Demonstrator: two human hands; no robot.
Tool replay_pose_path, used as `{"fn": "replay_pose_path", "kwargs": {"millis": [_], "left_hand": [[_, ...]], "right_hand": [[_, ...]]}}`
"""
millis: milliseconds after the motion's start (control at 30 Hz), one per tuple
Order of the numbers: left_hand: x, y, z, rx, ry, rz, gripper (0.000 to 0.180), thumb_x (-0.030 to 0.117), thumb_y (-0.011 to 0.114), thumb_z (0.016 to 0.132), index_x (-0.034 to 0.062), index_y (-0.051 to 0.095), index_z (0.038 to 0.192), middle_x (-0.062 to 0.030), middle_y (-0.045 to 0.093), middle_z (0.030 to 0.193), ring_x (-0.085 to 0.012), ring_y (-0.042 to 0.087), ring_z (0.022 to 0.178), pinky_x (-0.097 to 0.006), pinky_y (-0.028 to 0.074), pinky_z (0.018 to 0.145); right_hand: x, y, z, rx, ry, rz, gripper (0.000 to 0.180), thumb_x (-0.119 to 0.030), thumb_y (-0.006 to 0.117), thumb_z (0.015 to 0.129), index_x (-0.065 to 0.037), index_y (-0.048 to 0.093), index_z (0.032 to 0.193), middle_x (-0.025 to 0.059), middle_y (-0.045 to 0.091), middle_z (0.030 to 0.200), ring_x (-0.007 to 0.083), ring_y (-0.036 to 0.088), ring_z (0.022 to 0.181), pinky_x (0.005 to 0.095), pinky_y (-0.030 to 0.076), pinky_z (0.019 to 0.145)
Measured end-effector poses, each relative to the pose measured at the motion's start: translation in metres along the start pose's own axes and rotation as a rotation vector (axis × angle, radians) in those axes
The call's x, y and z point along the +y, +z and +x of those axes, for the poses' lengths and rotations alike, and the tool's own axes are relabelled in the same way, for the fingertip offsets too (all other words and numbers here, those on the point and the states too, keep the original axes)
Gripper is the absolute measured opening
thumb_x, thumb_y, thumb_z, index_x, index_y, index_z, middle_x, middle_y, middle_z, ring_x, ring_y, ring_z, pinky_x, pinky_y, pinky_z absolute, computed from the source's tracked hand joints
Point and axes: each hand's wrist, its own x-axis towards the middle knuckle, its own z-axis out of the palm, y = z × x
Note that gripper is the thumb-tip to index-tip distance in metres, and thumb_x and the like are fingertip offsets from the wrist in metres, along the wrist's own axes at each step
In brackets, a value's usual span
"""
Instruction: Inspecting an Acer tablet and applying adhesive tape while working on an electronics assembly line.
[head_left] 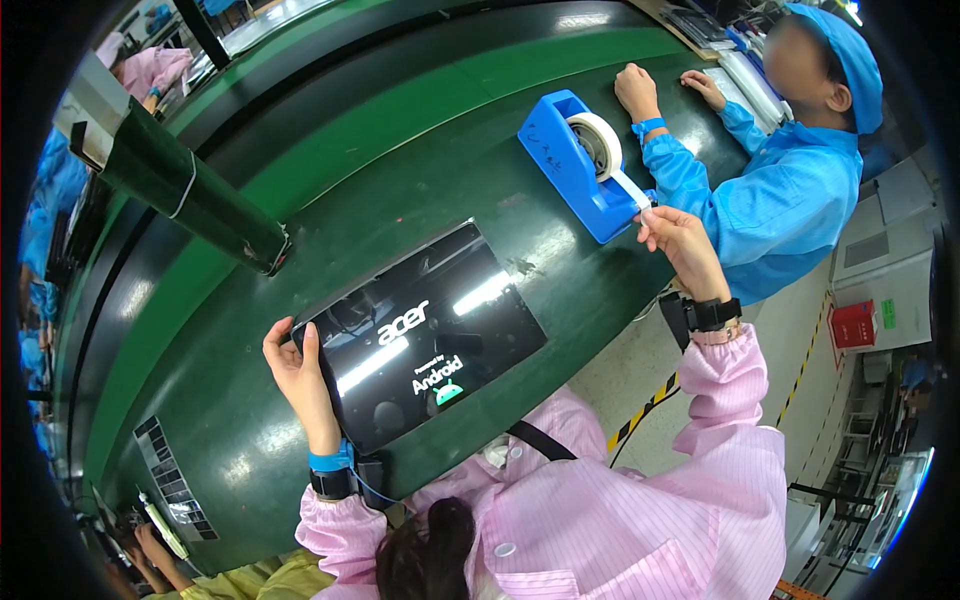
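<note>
On the dark green bench [250, 440], my left hand [300, 375] grips the black tablet's [425, 340] left edge at centre frame, while my right hand [680, 245] pinches the tape end from the blue dispenser [570, 180], upper right.

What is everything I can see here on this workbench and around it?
tablet: one, black with a lit screen, flat on the green bench near the person.
tape dispenser: one, blue, with a white tape roll, on the bench to the right.
green bench: one, dark green, running across the view.
co-worker: one, in a blue coat and cap, at the far right of the bench, both hands on it.
red box: one, on the floor at the right.
left hand: on the tablet's left edge, blue wrist strap.
right hand: pinching the tape end at the dispenser, black wristband.
</note>
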Motion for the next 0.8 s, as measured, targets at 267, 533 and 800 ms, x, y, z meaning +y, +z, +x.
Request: {"fn": "replay_pose_path", "kwargs": {"millis": [267, 533, 800], "left_hand": [[-0.002, -0.004, 0.001, -0.026, 0.003, -0.013, 0.03, 0.006, 0.06, 0.085, 0.0013, 0.047, 0.111, 0.0034, 0.043, 0.077, -0.0019, 0.035, 0.063, -0.017, 0.029, 0.056], [0.01, -0.002, -0.005, -0.073, -0.032, -0.087, 0.029, 0.008, 0.059, 0.087, -0.0005, 0.048, 0.112, -0.0018, 0.049, 0.095, -0.0052, 0.045, 0.078, -0.018, 0.036, 0.074], [-0.012, 0.0, 0.004, -0.07, 0.072, -0.094, 0.029, 0.007, 0.059, 0.087, -0.0002, 0.048, 0.113, -0.0053, 0.049, 0.103, -0.0077, 0.048, 0.083, -0.02, 0.037, 0.079]], "right_hand": [[-0.002, 0.006, 0.0, 0.02, 0.187, 0.093, 0.016, -0.025, 0.057, 0.087, -0.01, 0.056, 0.082, -0.0025, 0.057, 0.077, 0.011, 0.056, 0.08, 0.0305, 0.042, 0.079], [-0.018, -0.001, 0.009, 0.106, 0.358, -0.126, 0.008, -0.02, 0.059, 0.083, -0.013, 0.058, 0.079, -0.0045, 0.058, 0.075, 0.007, 0.051, 0.071, 0.0246, 0.037, 0.067], [-0.048, -0.014, 0.025, -0.066, 0.612, -0.162, 0.021, -0.022, 0.059, 0.087, -0.004, 0.056, 0.077, -0.0054, 0.035, 0.053, 0.0035, 0.028, 0.04, 0.0221, 0.018, 0.037]]}}
